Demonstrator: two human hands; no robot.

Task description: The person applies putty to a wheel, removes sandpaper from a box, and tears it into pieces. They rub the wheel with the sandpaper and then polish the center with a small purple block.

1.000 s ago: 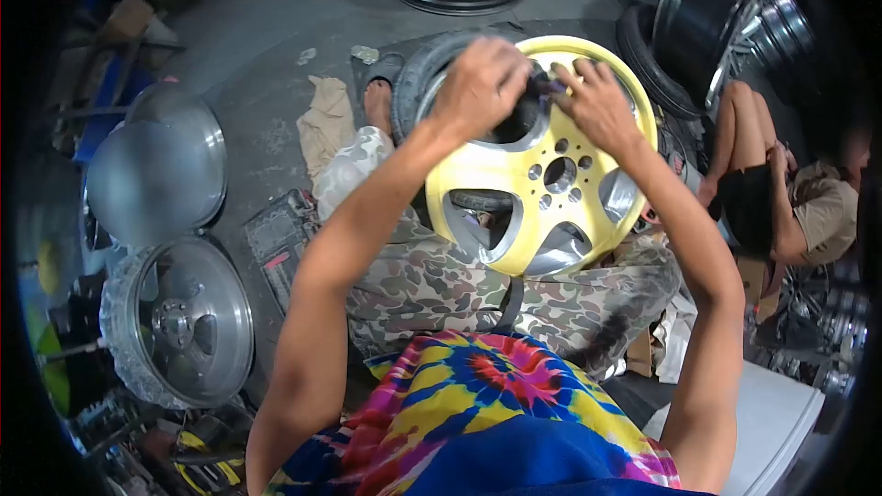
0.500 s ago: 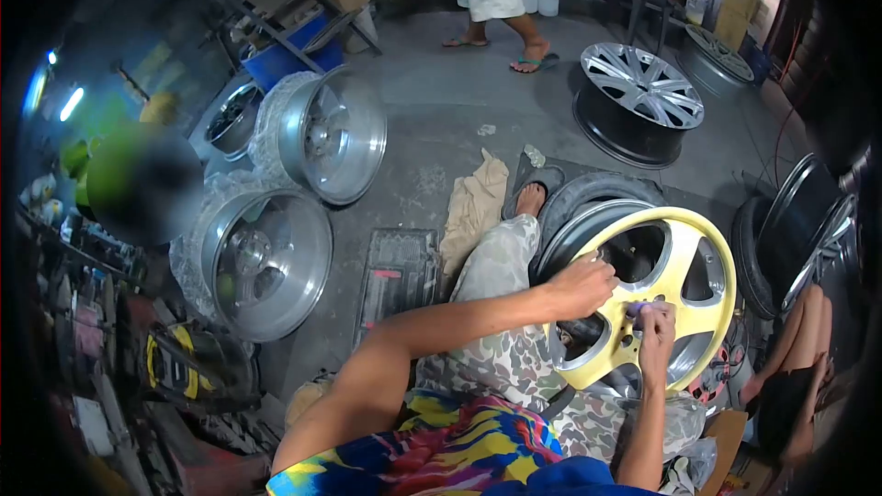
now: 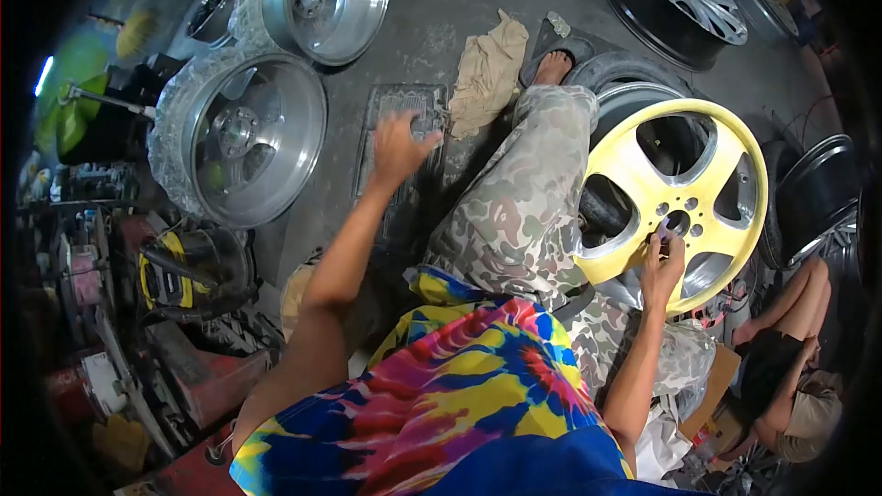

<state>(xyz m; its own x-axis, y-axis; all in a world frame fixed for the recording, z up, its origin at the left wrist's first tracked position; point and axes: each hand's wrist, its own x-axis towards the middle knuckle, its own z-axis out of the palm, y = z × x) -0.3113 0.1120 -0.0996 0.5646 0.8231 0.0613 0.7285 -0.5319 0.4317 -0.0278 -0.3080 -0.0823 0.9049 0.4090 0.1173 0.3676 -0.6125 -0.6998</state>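
The left hand (image 3: 400,142) is stretched out to the side with its fingers spread wide. It sits over a dark ribbed tray (image 3: 413,99) on the concrete floor (image 3: 441,18), and nothing shows in its grip. Whether the palm presses on the tray or hangs just above it cannot be told.

The right hand (image 3: 663,262) is bunched at the hub of the yellow wheel (image 3: 629,165), its fingertips pinched on a purplish piece (image 3: 661,233) too small to identify. The wheel leans on its edge against the person's camouflage-trousered leg (image 3: 524,193). A tyre (image 3: 625,69) is half hidden behind it.

A beige cloth (image 3: 487,73) lies just beside the tray. 2 silver wheels (image 3: 239,133) in clear wrap stand at the left. At the lower right a seated person (image 3: 790,386) is partly lost in the dark lens edge.
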